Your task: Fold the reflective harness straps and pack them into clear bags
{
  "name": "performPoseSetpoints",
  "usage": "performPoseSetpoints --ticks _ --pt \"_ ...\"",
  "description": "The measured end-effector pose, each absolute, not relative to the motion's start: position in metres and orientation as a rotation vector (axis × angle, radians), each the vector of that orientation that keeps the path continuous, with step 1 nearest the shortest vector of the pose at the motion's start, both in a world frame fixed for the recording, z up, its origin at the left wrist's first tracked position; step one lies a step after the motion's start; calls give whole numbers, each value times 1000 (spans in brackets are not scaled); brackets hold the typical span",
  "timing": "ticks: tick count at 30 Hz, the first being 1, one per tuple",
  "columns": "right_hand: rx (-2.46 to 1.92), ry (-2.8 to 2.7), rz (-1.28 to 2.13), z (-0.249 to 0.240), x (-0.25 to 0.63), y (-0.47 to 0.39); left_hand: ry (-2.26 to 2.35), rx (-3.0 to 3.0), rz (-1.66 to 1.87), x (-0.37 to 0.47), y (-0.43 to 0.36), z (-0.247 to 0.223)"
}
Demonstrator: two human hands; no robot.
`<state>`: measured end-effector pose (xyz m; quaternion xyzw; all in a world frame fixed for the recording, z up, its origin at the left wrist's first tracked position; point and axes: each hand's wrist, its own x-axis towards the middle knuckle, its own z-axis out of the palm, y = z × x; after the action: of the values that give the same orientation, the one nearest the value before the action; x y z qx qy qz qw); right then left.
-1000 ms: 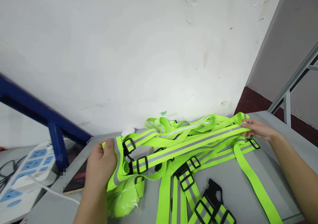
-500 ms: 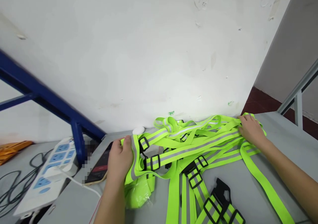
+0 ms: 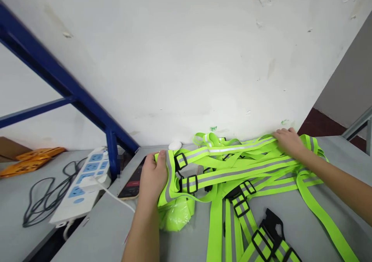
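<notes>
A tangle of neon-yellow reflective straps (image 3: 241, 172) with grey stripes and black sliders lies across the grey tabletop. My left hand (image 3: 153, 173) grips the straps' left end, thumb on top, beside two black sliders. At the far right of the bundle, my right hand (image 3: 289, 141) is closed over the upper strap, its fingertips partly hidden. A black buckle (image 3: 272, 225) rests on the straps nearer me. Under the left end sits a clear plastic bag (image 3: 176, 216) with yellow material in it.
Left of my left hand are a phone (image 3: 132, 182), a white power strip (image 3: 83, 192) with a cable, black cords (image 3: 48, 194) and orange packets (image 3: 31, 159). A blue metal frame (image 3: 112, 142) stands at the left. The white wall (image 3: 186, 60) borders the table's back.
The camera view has shifted, so the scene sits further right. My right hand has moved left along the straps to the upper band, pulling it straighter. My left hand keeps its grip.
</notes>
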<state>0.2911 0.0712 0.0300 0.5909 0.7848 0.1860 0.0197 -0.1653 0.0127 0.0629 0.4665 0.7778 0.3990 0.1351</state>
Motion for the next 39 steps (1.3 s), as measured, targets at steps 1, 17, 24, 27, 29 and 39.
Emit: performPoseSetpoints --ticks 1,17,24,27,29,39 --pt "1900 2401 587 35 304 68 2251 1352 1164 -166 12 63" --pt "2476 2101 -123 33 396 44 2073 1582 1088 -142 20 43" --pt "2474 2527 344 70 264 -5 2055 1515 1113 -137 13 48" --pt "1949 3073 244 75 155 -42 2055 1495 1135 -133 10 48" --pt "1573 3298 232 71 93 -61 2040 1471 1156 -132 8 47" --pt "1381 3271 685 51 34 -63 1675 1094 1290 -112 -10 51"
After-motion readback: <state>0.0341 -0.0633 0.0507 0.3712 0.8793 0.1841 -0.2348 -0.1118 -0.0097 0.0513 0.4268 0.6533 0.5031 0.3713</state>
